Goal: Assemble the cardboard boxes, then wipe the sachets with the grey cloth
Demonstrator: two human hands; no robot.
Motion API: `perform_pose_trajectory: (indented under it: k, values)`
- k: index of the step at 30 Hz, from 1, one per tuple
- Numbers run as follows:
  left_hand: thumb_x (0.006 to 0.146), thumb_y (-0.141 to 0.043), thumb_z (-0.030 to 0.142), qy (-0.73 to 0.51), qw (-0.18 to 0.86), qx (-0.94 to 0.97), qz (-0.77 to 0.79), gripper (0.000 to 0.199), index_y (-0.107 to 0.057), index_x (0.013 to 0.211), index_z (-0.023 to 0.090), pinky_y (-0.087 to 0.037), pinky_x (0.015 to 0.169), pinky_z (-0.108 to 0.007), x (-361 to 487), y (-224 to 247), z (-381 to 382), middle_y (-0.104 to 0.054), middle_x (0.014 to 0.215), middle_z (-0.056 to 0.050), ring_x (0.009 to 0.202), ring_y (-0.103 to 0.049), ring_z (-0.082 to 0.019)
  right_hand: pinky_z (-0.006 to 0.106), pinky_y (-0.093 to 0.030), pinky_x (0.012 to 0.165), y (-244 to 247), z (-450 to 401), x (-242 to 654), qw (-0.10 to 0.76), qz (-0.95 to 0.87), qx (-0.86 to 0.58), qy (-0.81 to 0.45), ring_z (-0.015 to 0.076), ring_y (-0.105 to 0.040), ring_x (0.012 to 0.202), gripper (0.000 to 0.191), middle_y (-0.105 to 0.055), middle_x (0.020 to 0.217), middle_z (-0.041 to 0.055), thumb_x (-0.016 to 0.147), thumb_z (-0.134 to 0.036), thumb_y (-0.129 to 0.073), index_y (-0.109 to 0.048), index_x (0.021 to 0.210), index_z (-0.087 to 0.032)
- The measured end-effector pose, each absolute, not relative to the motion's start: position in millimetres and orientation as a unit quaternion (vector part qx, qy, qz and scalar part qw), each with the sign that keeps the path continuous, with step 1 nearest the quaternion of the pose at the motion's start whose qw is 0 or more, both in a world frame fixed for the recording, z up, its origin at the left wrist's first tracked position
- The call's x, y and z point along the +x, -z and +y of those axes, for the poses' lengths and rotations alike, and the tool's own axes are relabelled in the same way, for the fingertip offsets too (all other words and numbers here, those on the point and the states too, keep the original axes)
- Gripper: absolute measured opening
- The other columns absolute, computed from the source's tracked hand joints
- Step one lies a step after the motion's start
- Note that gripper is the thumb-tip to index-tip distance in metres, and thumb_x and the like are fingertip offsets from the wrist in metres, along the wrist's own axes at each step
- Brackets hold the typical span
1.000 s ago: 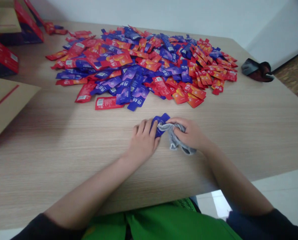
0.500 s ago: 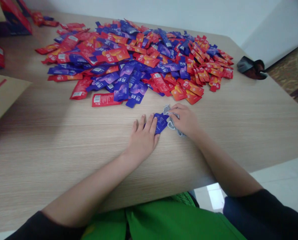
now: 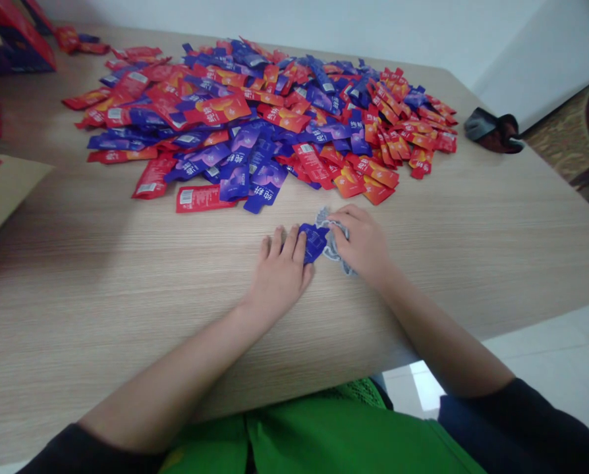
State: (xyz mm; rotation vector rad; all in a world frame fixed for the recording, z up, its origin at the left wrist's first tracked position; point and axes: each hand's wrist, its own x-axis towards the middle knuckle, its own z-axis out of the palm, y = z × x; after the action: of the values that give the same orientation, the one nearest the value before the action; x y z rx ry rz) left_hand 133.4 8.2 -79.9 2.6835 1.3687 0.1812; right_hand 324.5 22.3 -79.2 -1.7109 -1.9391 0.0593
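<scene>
A purple sachet (image 3: 314, 242) lies on the wooden table, its left part covered by the fingers of my left hand (image 3: 280, 270). Those fingers are stretched out flat and press on it. My right hand (image 3: 361, 243) is closed on a crumpled grey cloth with a pale edge (image 3: 331, 245). The cloth touches the right end of the sachet. Behind both hands spreads a large heap of red and purple sachets (image 3: 275, 112).
Cardboard (image 3: 8, 187) juts in at the left, with red and dark boxes (image 3: 20, 39) behind it. A dark, shiny curled object (image 3: 492, 130) sits near the table's right edge. A white wall (image 3: 324, 26) stands behind the table.
The cloth under my right hand has shifted slightly over the sachet's right end. My left hand stays on the sachet. The whole view has moved a little.
</scene>
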Motion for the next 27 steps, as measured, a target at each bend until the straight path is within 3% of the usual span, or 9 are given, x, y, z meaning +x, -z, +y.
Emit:
perform_pose_trajectory:
  k: [4,11,16,21,24,27]
  values:
    - [0.095,-0.042,0.033,-0.08,0.061,0.887,0.45,0.055,-0.041,0.144,0.009,-0.032,0.111,-0.052,134,76,8,-0.041,0.153,-0.016,0.138,-0.036,-0.037,0.04,-0.051,0.083,79,23,325,0.239,-0.737,-0.629,-0.07,0.0244,-0.062,0.096,0.022,-0.068,0.1,0.0066,0.091,-0.021,-0.052,-0.073,0.096,-0.024]
    - [0.079,-0.067,0.04,-0.097,0.162,0.819,0.542,0.068,-0.043,0.137,0.015,-0.048,0.091,-0.043,125,64,25,-0.065,0.119,-0.015,0.108,-0.061,-0.031,0.041,-0.05,0.086,75,22,345,0.364,-0.682,-0.628,-0.089,0.0239,-0.065,0.092,0.017,-0.069,0.096,0.0058,0.087,-0.023,-0.056,-0.072,0.094,-0.024]
    - [0.079,-0.068,0.039,-0.069,0.22,0.794,0.563,0.041,-0.057,0.113,0.02,-0.05,0.072,-0.038,117,56,34,-0.073,0.096,-0.009,0.086,-0.069,-0.03,0.039,-0.051,0.083,76,16,341,0.376,-0.687,-0.614,-0.098,0.0222,-0.066,0.09,0.015,-0.069,0.093,0.005,0.087,-0.022,-0.057,-0.071,0.091,-0.023]
    - [0.081,-0.065,0.034,-0.099,0.277,0.788,0.542,0.028,-0.057,0.105,0.022,-0.049,0.067,-0.033,116,56,32,-0.072,0.089,-0.005,0.082,-0.069,-0.026,0.039,-0.051,0.084,77,16,347,0.396,-0.677,-0.614,-0.089,0.022,-0.066,0.09,0.013,-0.069,0.093,0.0046,0.086,-0.022,-0.058,-0.07,0.09,-0.023]
    - [0.087,-0.058,0.032,-0.139,0.314,0.758,0.555,0.03,-0.052,0.114,0.02,-0.049,0.065,-0.032,116,62,32,-0.072,0.089,-0.006,0.077,-0.069,-0.023,0.04,-0.051,0.086,72,14,349,0.408,-0.668,-0.616,-0.088,0.0227,-0.066,0.091,0.014,-0.07,0.093,0.0045,0.087,-0.023,-0.057,-0.07,0.09,-0.024]
    - [0.093,-0.047,0.029,-0.173,0.355,0.725,0.564,0.046,-0.034,0.135,0.017,-0.05,0.063,-0.032,115,61,29,-0.072,0.086,-0.005,0.067,-0.067,-0.019,0.042,-0.051,0.086,68,13,352,0.416,-0.659,-0.62,-0.092,0.0235,-0.066,0.091,0.013,-0.069,0.093,0.0049,0.087,-0.024,-0.057,-0.07,0.089,-0.026]
